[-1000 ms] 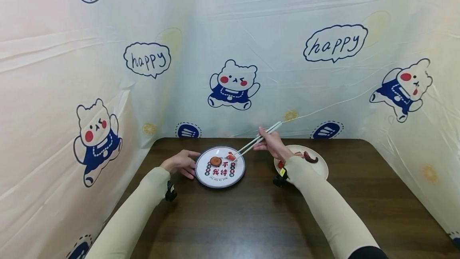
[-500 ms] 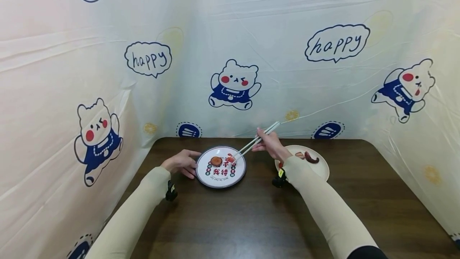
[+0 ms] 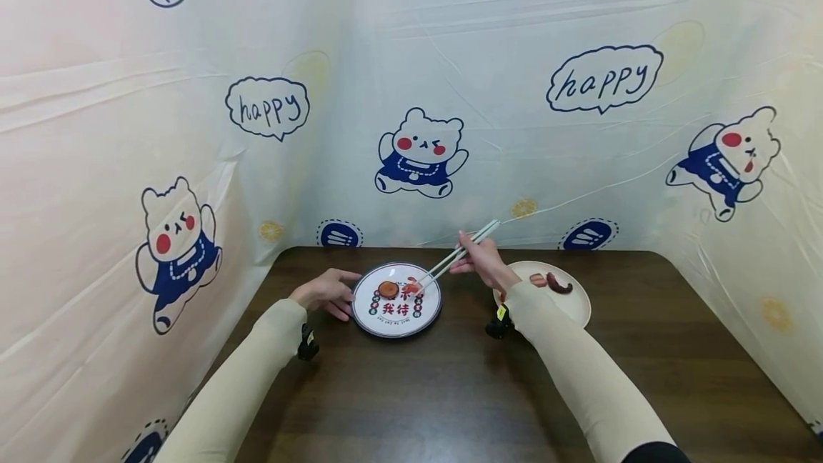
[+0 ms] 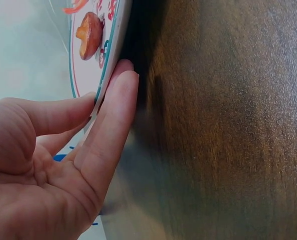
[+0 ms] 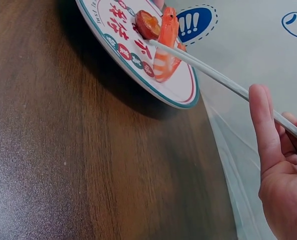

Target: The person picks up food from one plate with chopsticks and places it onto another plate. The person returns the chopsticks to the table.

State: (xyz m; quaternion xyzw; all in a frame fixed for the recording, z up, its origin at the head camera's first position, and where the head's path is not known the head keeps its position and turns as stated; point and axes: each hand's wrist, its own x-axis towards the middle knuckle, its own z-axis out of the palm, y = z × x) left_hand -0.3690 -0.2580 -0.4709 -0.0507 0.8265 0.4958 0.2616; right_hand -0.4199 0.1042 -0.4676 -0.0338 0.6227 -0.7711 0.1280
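Note:
My left hand [image 3: 324,293] pinches the left rim of a round white plate [image 3: 368,284] printed with red characters. In the left wrist view its thumb lies on top of the rim and its fingers are beneath. My right hand [image 3: 484,261] grips a pair of pale chopsticks [image 5: 218,77], slanting down to the plate's upper right. At their tips is an orange-and-white shrimp [image 5: 161,70], lying on the plate; whether it is firmly pinched I cannot tell. A brown mushroom [image 4: 91,37] sits left of the shrimp in the head view.
Partly behind my right forearm stands a cream plate [image 3: 576,304] with a dark curved piece [image 3: 559,284], a pinkish slice [image 3: 538,280] and something red, mostly hidden. Both plates stand on a dark wooden table [image 3: 411,391]. A printed cloth [image 3: 514,141] hangs behind the far edge.
The shrimp has shifted slightly toward the middle of the white plate, nearer the mushroom, with the chopstick tips at it. My right hand has moved slightly left; my left hand keeps its hold.

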